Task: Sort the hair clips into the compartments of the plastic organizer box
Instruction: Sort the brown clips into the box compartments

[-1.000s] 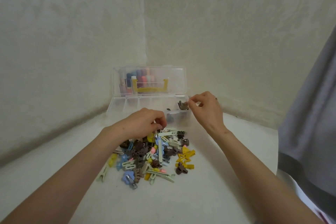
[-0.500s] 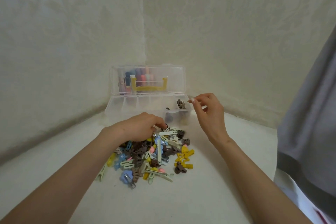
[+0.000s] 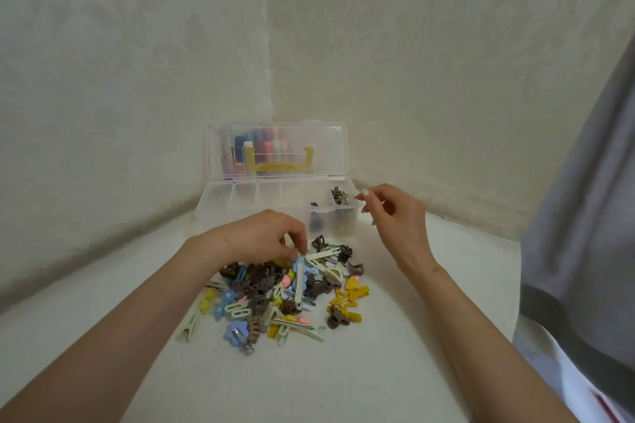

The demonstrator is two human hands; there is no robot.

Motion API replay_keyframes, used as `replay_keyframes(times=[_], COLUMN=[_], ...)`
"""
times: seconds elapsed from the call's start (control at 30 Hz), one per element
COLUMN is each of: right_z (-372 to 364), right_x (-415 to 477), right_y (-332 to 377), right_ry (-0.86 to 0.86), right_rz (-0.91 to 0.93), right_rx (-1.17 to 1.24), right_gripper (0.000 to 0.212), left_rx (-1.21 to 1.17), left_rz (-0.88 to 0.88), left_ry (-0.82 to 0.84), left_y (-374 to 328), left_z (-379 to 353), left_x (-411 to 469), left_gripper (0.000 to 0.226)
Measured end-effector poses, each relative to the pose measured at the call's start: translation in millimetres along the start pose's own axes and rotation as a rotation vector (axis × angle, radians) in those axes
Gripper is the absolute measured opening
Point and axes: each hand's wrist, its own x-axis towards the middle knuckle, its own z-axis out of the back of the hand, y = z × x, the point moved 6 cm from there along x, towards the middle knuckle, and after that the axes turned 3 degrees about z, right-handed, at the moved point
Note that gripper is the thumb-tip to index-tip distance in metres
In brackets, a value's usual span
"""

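A heap of hair clips [image 3: 281, 292] in brown, cream, yellow, blue and pink lies on the white surface in front of me. Behind it stands the clear plastic organizer box [image 3: 220, 197], its lid [image 3: 330, 148] raised. Its far right compartment holds a few brown claw clips [image 3: 338, 197]. My left hand [image 3: 254, 237] rests on the top of the heap, its fingers curled down and pinching among the clips there. My right hand [image 3: 395, 216] hovers just right of the box's right end, fingers loosely curled, holding nothing.
Coloured spools and a yellow handle [image 3: 278, 165] show through the raised lid. Patterned walls meet in a corner right behind the box. A grey and white garment [image 3: 584, 216] hangs along the right edge. Bare white surface lies in front of the heap.
My right hand has drawn back from over the right compartment to the right of the box, now empty. My left hand has stayed on the heap, fingers working among the clips.
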Motion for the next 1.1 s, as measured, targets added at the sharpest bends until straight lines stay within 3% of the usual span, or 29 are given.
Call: replay_keyframes(times=[0.17, 0.57, 0.73, 0.87, 0.97, 1.1], right_z=[-10, -12, -15, -17, -19, -27], right_x=[-2, -4, -6, -9, -11, -16], right_y=[0, 0, 4, 6, 11, 19], right_ry=[0.141, 0.196, 0.241, 0.273, 0.301, 0.398], right_rz=[0.004, 0.005, 0.023, 0.020, 0.035, 0.084], right_rx=[0.004, 0.027, 0.026, 0.033, 0.068, 0.073], right_gripper=[0.018, 0.017, 0.017, 0.017, 0.017, 0.006], left_rx=[0.019, 0.007, 0.083, 0.124, 0.016, -0.342], left_rz=[0.027, 0.038, 0.053, 0.009, 0.000, 0.006], left_ry=[0.023, -0.075, 0.094, 0.010, -0.073, -0.207], left_y=[4, 7, 13, 10, 10, 7], left_z=[3, 14, 10, 3, 11, 22], left_x=[-2, -3, -12, -6, -6, -7], left_gripper=[0.017, 0.015, 0.022, 0.009, 0.003, 0.008])
